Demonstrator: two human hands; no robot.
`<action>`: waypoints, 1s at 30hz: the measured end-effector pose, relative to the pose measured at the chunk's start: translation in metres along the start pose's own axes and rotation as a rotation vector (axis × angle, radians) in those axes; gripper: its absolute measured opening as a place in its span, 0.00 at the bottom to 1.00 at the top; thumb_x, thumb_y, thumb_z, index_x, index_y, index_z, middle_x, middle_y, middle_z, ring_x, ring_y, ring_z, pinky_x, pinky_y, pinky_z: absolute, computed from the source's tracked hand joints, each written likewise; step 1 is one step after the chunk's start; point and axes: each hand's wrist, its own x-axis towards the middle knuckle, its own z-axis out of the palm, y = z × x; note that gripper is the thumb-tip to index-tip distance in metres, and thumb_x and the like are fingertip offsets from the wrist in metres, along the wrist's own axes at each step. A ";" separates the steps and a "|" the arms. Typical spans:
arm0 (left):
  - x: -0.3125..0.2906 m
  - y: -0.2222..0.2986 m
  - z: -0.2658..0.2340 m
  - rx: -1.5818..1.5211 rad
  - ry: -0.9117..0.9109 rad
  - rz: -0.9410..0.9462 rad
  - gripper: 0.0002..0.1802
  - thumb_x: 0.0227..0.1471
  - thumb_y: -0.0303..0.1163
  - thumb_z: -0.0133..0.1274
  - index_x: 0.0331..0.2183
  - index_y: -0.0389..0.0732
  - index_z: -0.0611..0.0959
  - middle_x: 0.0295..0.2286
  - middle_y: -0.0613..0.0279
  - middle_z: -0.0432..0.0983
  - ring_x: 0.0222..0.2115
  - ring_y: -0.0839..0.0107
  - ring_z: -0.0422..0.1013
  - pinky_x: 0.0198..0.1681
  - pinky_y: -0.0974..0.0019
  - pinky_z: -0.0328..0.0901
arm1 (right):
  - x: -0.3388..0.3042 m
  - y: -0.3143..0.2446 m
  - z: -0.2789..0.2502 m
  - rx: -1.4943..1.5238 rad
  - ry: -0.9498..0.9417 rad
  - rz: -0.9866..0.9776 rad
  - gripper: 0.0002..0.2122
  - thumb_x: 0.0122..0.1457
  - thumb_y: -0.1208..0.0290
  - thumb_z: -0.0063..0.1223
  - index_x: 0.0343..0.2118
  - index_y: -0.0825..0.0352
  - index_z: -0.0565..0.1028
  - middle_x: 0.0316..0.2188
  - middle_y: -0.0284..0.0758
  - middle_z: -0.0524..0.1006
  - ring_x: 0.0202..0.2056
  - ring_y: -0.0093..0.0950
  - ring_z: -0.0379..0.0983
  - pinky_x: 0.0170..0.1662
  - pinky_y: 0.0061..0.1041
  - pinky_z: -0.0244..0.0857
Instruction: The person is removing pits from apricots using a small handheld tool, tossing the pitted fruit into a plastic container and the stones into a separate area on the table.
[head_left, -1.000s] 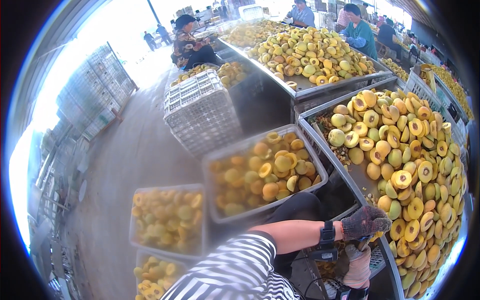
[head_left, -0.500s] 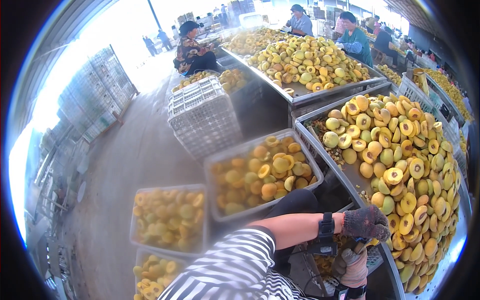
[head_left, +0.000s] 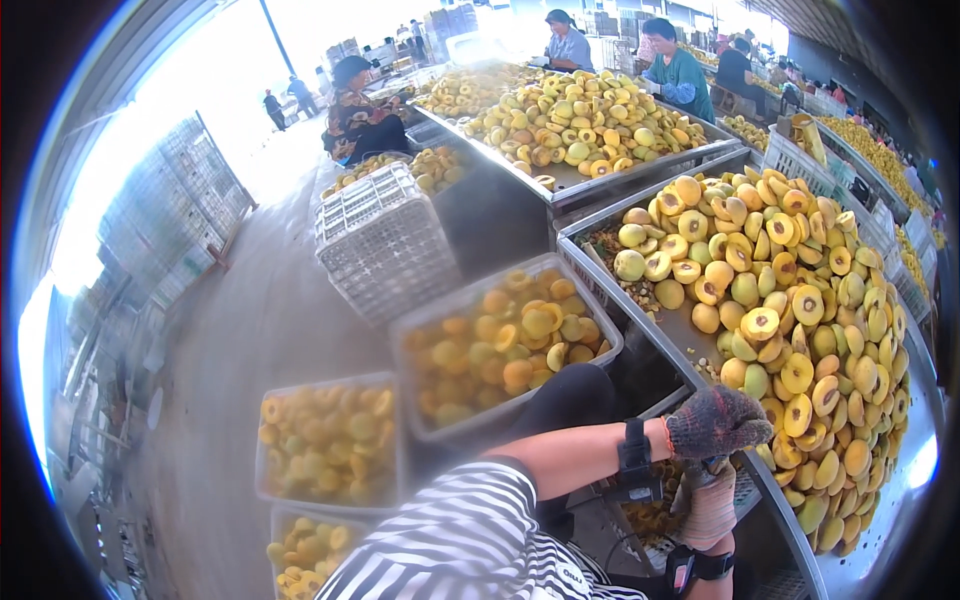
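Head view: left hand, in a dark knitted glove, showed fingers curled inward, back of the hand uppermost; its palm side was hidden, so could not tell whether it gripped anything. Right hand, in a pale glove, sat just below it, partly covered; a small blue and metallic piece showed between the two, and could not tell which hand, if either, grasped it. Both hands were at the edge of a metal tray; contact with it was unclear.

Yellow fruit halves lay heaped in that tray, on the person's right, cut faces turned various ways, some showing a dark centre. Black bands circled both wrists.

Left of the tray: a plastic bin of similar fruit, a smaller bin beside it, also filled, and a pale slatted crate farther off. Beyond, a second metal tray bore another heap; a co-worker in green sat behind it
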 end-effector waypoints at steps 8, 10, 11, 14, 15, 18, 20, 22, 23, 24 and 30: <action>-0.027 -0.093 0.006 -1.198 -0.052 -0.274 0.18 0.54 0.26 0.52 0.48 0.34 0.73 0.45 0.52 0.74 0.45 0.66 0.72 0.44 0.67 0.70 | -0.020 -0.107 0.017 -0.375 -0.111 0.228 0.21 0.53 0.55 0.59 0.46 0.62 0.74 0.38 0.35 0.78 0.39 0.27 0.75 0.45 0.28 0.66; -0.010 -0.076 0.001 -0.831 -0.128 -0.420 0.17 0.54 0.26 0.51 0.46 0.32 0.73 0.40 0.55 0.77 0.40 0.68 0.74 0.42 0.68 0.71 | -0.016 -0.115 0.004 -0.279 -0.214 0.392 0.21 0.53 0.53 0.59 0.44 0.62 0.74 0.31 0.34 0.79 0.33 0.26 0.76 0.39 0.29 0.69; 0.004 -0.064 0.014 -0.838 -0.163 -0.312 0.14 0.53 0.23 0.49 0.43 0.32 0.75 0.37 0.59 0.78 0.36 0.74 0.75 0.40 0.71 0.71 | -0.018 -0.097 -0.004 0.033 -0.303 0.388 0.19 0.52 0.55 0.60 0.43 0.62 0.74 0.25 0.28 0.75 0.26 0.20 0.71 0.30 0.22 0.63; 0.016 -0.052 0.017 0.330 -0.327 0.316 0.17 0.50 0.35 0.55 0.42 0.40 0.78 0.36 0.62 0.78 0.41 0.66 0.73 0.46 0.63 0.67 | -0.028 -0.078 -0.021 0.508 -0.399 0.257 0.18 0.51 0.60 0.62 0.42 0.61 0.73 0.20 0.22 0.70 0.18 0.12 0.62 0.19 0.13 0.52; 0.019 -0.049 0.015 0.550 -0.339 0.499 0.18 0.49 0.38 0.56 0.41 0.41 0.78 0.36 0.63 0.78 0.41 0.64 0.73 0.47 0.62 0.67 | -0.029 -0.075 -0.024 0.563 -0.406 0.227 0.19 0.50 0.60 0.63 0.43 0.61 0.73 0.20 0.22 0.69 0.17 0.12 0.60 0.19 0.12 0.50; 0.017 -0.053 0.013 -0.095 -0.260 -0.225 0.22 0.46 0.41 0.56 0.44 0.44 0.78 0.37 0.60 0.77 0.44 0.59 0.71 0.50 0.60 0.64 | -0.023 -0.048 -0.041 0.458 -0.408 0.357 0.11 0.54 0.62 0.57 0.35 0.63 0.75 0.25 0.25 0.73 0.29 0.19 0.67 0.34 0.22 0.61; 0.008 -0.061 -0.012 -0.753 0.039 -0.686 0.23 0.47 0.40 0.55 0.45 0.41 0.77 0.39 0.56 0.76 0.44 0.59 0.71 0.49 0.59 0.65 | -0.027 -0.047 -0.047 0.192 -0.390 0.353 0.11 0.54 0.62 0.56 0.34 0.64 0.76 0.24 0.27 0.73 0.27 0.21 0.67 0.33 0.23 0.61; -0.012 -0.054 -0.084 -0.149 -0.007 -0.498 0.23 0.49 0.39 0.55 0.46 0.39 0.77 0.40 0.57 0.76 0.43 0.63 0.71 0.48 0.62 0.65 | -0.026 -0.049 -0.045 -0.106 -0.357 0.325 0.11 0.53 0.62 0.56 0.32 0.65 0.76 0.22 0.29 0.73 0.26 0.22 0.67 0.32 0.24 0.62; -0.024 -0.062 -0.114 0.399 -0.068 -0.269 0.23 0.51 0.37 0.55 0.47 0.37 0.76 0.40 0.58 0.76 0.43 0.66 0.71 0.47 0.64 0.65 | -0.033 -0.042 -0.053 -0.186 -0.293 0.295 0.12 0.52 0.62 0.55 0.32 0.66 0.76 0.23 0.32 0.75 0.27 0.23 0.70 0.34 0.24 0.63; -0.036 -0.041 -0.144 0.525 0.025 -0.292 0.23 0.51 0.36 0.56 0.47 0.35 0.76 0.40 0.59 0.76 0.42 0.69 0.71 0.47 0.67 0.65 | -0.031 -0.045 -0.046 -0.249 -0.283 0.223 0.13 0.51 0.61 0.55 0.33 0.67 0.76 0.24 0.34 0.76 0.29 0.25 0.72 0.36 0.25 0.65; -0.020 -0.023 -0.130 0.359 0.198 -0.493 0.22 0.52 0.30 0.56 0.48 0.33 0.75 0.41 0.58 0.75 0.40 0.71 0.71 0.47 0.69 0.65 | -0.023 0.013 -0.064 -0.976 -0.056 0.253 0.15 0.54 0.62 0.52 0.38 0.70 0.73 0.31 0.51 0.77 0.36 0.50 0.74 0.38 0.41 0.67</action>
